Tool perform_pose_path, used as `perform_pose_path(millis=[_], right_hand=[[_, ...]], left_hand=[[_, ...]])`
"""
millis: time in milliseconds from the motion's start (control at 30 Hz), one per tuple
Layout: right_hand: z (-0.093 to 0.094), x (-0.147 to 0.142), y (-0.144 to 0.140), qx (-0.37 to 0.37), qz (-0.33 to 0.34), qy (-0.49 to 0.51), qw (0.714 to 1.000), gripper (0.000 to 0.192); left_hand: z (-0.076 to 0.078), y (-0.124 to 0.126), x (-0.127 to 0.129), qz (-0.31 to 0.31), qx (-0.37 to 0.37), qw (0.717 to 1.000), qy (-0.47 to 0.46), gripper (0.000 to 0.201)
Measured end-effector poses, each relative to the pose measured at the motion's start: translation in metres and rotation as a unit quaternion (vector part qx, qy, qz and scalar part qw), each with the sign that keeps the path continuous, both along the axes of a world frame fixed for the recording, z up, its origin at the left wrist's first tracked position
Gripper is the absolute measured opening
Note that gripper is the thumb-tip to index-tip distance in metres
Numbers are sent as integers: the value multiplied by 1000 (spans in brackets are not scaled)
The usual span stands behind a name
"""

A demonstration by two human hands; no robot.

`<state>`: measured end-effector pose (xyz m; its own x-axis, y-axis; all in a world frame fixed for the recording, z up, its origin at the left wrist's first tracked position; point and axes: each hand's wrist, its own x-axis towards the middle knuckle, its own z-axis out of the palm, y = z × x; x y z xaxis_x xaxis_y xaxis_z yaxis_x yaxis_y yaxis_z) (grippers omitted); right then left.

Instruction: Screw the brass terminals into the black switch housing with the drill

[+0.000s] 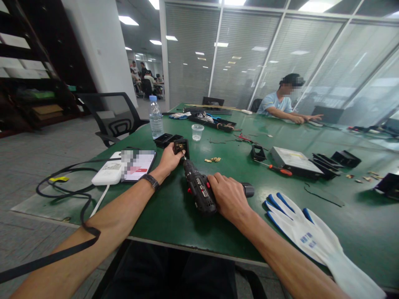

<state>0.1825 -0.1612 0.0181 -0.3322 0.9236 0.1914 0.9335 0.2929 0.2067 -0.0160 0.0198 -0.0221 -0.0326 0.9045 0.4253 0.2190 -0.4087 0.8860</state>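
Observation:
My left hand (171,159) is closed on a small black plastic housing (181,146) with brass-coloured metal parts inside. A black cordless drill (199,187) with red accents lies on its side in the grip of my right hand (229,194), fingers wrapped round its handle. The drill's bit points at the housing and meets it near my left fingertips; whether it sits in a screw I cannot tell. Beyond the drill lies a little pile of brass pieces (215,159). More black housings (165,140) stand just behind my left hand.
A water bottle (155,117) and a clear plastic cup (197,132) stand behind my hands. At left lie a phone (140,166), a white power bank (107,171) and a black strap. White-blue gloves (305,232), a screwdriver (279,170) and a metal box (294,161) are right. Across sits a person (280,101).

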Motion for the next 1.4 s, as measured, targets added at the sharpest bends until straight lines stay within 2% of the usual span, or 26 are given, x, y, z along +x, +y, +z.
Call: perform_pose_path(millis=[133, 467, 900, 1133, 1400], right_hand=[[1, -1, 0, -2, -4, 0, 1000, 33], [0, -3, -2, 1, -11, 0, 1000, 31], [1, -2, -2, 0, -6, 2, 1000, 27], [1, 1, -2, -7, -1, 3, 1000, 31], [1, 1, -2, -6, -1, 6, 1000, 30]], left_hand=[[0, 0, 0, -12, -6, 1000, -9, 35], [-1, 2, 1, 6, -17, 1000, -5, 36], [0, 1, -1, -11, -14, 1000, -1, 34], [0, 1, -3, -49, -15, 998, -36, 37], [0, 0, -3, -39, -8, 999, -16, 37]])
